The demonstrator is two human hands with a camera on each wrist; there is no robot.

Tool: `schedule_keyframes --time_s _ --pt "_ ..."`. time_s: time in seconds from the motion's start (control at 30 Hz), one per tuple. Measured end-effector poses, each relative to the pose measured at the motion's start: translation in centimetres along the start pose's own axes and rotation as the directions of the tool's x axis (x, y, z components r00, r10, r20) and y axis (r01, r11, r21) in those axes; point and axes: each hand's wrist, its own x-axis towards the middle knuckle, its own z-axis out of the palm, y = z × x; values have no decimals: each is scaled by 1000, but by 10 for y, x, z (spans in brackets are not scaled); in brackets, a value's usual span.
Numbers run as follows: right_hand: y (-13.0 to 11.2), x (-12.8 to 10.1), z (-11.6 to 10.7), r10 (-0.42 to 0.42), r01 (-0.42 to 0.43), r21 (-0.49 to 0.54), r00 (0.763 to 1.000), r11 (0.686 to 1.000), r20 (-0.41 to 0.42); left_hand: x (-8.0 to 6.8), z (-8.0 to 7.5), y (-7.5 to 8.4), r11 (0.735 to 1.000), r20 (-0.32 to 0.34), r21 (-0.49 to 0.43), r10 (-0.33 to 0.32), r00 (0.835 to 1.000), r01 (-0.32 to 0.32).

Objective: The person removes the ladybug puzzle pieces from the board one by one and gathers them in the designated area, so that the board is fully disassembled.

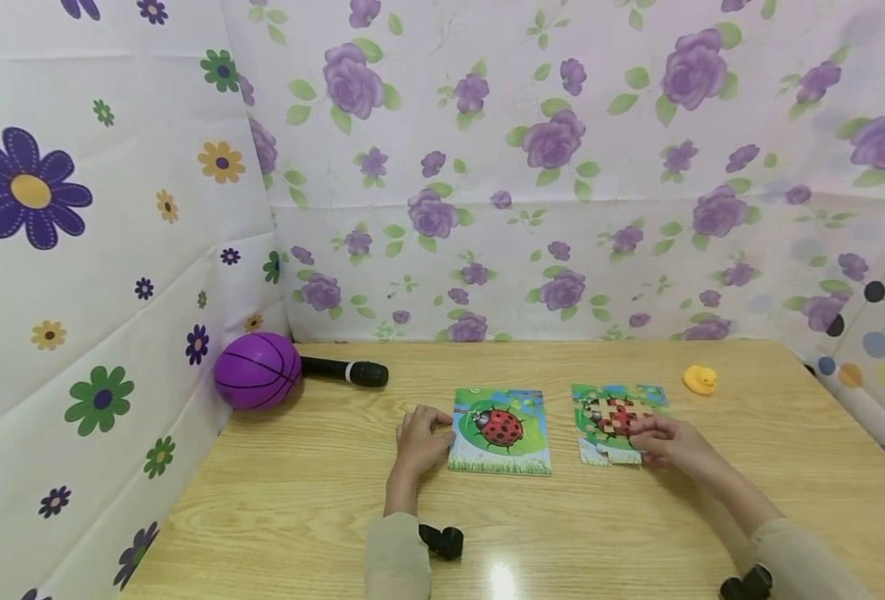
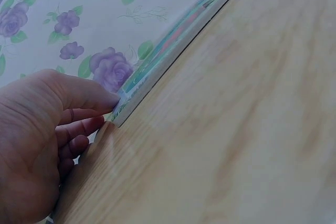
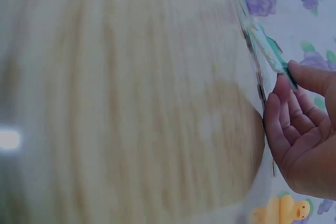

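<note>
A square ladybug picture [image 1: 500, 428] lies flat in the middle of the table. My left hand [image 1: 418, 443] is at its left edge, and in the left wrist view the thumb and index finger pinch the corner of the board [image 2: 157, 69]. To the right lies a ladybug jigsaw puzzle [image 1: 598, 414], its pieces uneven and some lying on top of others. Over its right side is my right hand [image 1: 675, 447]. In the right wrist view its thumb and index finger pinch a green-edged puzzle piece [image 3: 287, 73], tilted up from the others.
A yellow rubber duck [image 1: 701, 380] sits beyond the puzzle on the right. A purple basketball [image 1: 258, 372] and a black microphone [image 1: 345, 369] lie at the back left. Flowered cloth [image 1: 487, 167] hangs behind the wooden table [image 1: 300, 500].
</note>
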Motion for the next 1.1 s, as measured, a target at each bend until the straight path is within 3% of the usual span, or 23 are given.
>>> schedule_keyframes --time_s 0.47,1.1 --pt "7 -8 -9 5 -17 -147 997 989 -80 2 -1 4 1000 2 -4 2 1000 -2" --pt "9 -5 -2 -24 -6 -243 992 970 -121 -1 -2 2 1000 6 -9 -18 1000 18"
